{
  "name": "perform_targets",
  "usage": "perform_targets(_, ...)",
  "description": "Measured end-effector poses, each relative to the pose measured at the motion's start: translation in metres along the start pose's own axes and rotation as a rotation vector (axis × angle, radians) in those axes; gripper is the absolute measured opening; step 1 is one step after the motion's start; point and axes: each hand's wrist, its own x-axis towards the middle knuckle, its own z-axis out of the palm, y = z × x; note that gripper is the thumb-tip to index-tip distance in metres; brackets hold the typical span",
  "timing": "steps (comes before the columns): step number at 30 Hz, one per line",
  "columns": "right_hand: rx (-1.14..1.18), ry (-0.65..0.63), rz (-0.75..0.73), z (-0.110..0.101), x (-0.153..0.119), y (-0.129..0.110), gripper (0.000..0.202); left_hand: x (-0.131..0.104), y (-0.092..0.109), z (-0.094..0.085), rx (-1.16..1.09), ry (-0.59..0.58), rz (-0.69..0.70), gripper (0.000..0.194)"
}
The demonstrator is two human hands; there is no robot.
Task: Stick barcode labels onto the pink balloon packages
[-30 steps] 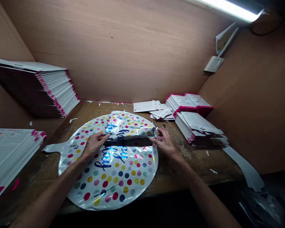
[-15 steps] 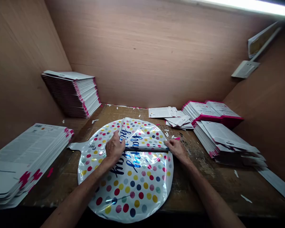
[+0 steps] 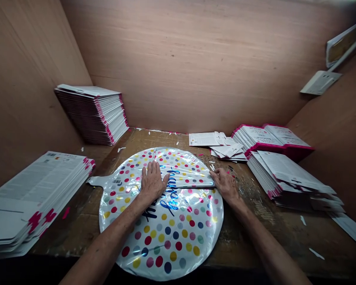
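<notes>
A flat round foil balloon (image 3: 172,237), white with coloured dots and blue "happy birthday" lettering, lies on the brown work surface. Its narrow neck points left, and its lower edge reaches past the front of the table. A crease runs from the middle to the right edge. My left hand (image 3: 153,183) lies flat on the balloon with fingers extended, covering part of the lettering. At the right rim, my right hand (image 3: 225,185) pinches the balloon's edge where the crease ends.
Stacked printed white cards with pink edges stand at the back left (image 3: 91,114), front left (image 3: 47,190) and right (image 3: 290,170). Loose cards (image 3: 207,139) lie at the back. Paper scraps dot the table. Wooden panels enclose three sides; a socket (image 3: 320,82) is on the right.
My left hand has gone from curled fingers to a flattened palm on the balloon. My right hand stays at the right edge. The view has shifted slightly.
</notes>
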Motion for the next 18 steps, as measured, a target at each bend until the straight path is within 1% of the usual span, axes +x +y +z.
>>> perform_targets(1, -0.036, 0.056, -0.094, -0.001, -0.004, -0.009, 0.044, -0.001, 0.000, 0.001, 0.004, -0.003, -0.004, 0.071)
perform_targets(2, -0.066, 0.069, -0.235, -0.002, -0.008, -0.021, 0.044, -0.001, 0.000, 0.002, 0.006, -0.005, -0.008, 0.071)
perform_targets(3, -0.088, 0.032, -0.397, -0.001, -0.012, -0.035, 0.044, -0.001, 0.000, 0.001, 0.005, -0.006, -0.012, 0.071)
perform_targets(4, -0.096, -0.051, -0.530, 0.002, -0.015, -0.049, 0.041, -0.001, 0.001, 0.001, 0.003, -0.007, -0.017, 0.072)
perform_targets(5, -0.090, -0.155, -0.607, 0.005, -0.016, -0.062, 0.036, 0.000, 0.000, -0.001, -0.001, -0.009, -0.021, 0.074)
perform_targets(6, -0.081, -0.233, -0.621, 0.009, -0.016, -0.073, 0.032, 0.001, 0.000, -0.002, -0.009, -0.013, -0.024, 0.076)
perform_targets(7, -0.071, -0.275, -0.594, 0.013, -0.014, -0.082, 0.028, 0.001, -0.001, -0.004, -0.018, -0.018, -0.027, 0.079)
perform_targets(9, -0.046, -0.276, -0.496, 0.014, -0.001, -0.087, 0.026, 0.002, -0.003, -0.006, -0.040, -0.026, -0.028, 0.083)
perform_targets(11, -0.021, -0.234, -0.412, 0.004, 0.022, -0.077, 0.026, 0.002, -0.004, -0.008, -0.057, -0.031, -0.022, 0.085)
perform_targets(12, -0.004, -0.210, -0.363, -0.007, 0.037, -0.068, 0.027, 0.001, -0.004, -0.008, -0.062, -0.032, -0.015, 0.087)
perform_targets(14, 0.034, -0.155, -0.265, -0.037, 0.070, -0.045, 0.027, -0.001, -0.003, -0.008, -0.064, -0.039, 0.009, 0.089)
perform_targets(16, 0.065, -0.093, -0.182, -0.075, 0.102, -0.023, 0.025, -0.004, 0.000, -0.007, -0.079, -0.054, 0.023, 0.089)
perform_targets(18, 0.091, 0.030, -0.085, -0.117, 0.124, -0.006, 0.029, -0.005, 0.002, -0.008, -0.106, -0.068, 0.021, 0.087)
